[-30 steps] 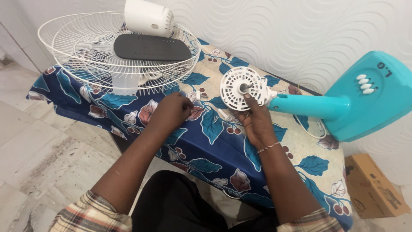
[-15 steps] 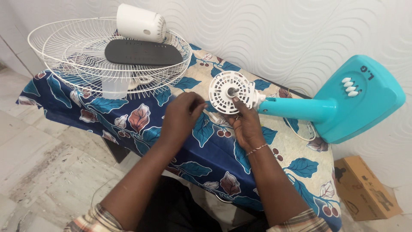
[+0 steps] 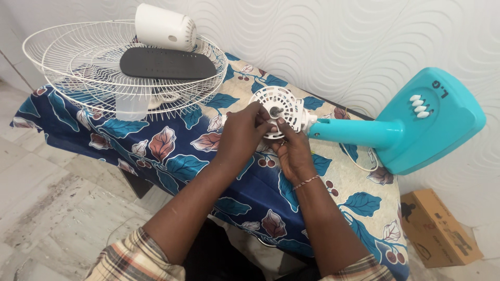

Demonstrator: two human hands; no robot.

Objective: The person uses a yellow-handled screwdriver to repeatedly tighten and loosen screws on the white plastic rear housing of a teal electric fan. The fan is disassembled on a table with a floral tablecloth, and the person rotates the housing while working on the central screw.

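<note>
A turquoise fan stand (image 3: 416, 125) lies on its side on a table covered with a blue leaf-print cloth (image 3: 260, 192). At the stand's left end sits a round white motor housing (image 3: 281, 106) with a central shaft. My right hand (image 3: 294, 151) cups the housing from below. My left hand (image 3: 242, 132) reaches in from the left, its fingertips pinched at the housing's centre next to the shaft. Whether a small part sits between those fingers is hidden.
Two white wire fan guards (image 3: 104, 67) are stacked at the table's far left, with a black oval plate (image 3: 166, 63) and a white motor cover (image 3: 164, 27) on top. A cardboard box (image 3: 440, 229) stands on the floor at right. A white patterned wall runs behind.
My left hand has moved right from the cloth up to the centre of the white housing. The right hand stays under the housing. The view has shifted slightly.
</note>
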